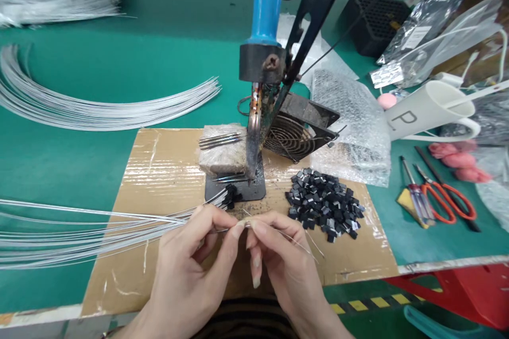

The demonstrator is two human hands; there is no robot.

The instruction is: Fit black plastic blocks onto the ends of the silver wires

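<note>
My left hand and my right hand meet at the fingertips above the cardboard sheet. Both pinch a thin pale wire, whose fine ends stick out past my right fingers. What sits between the fingertips is mostly hidden. Beside my left hand lies a bundle of white wires, with black connectors at its right end. A heap of small black connectors lies to the right. Just beyond my hands, a blue-handled soldering iron hangs tip down in a stand over a black plate.
A curved bundle of white wires lies at the back left. Behind the iron sits a small fan. Bubble wrap, a white mug, a screwdriver and orange-handled scissors occupy the right. The table edge runs along the front.
</note>
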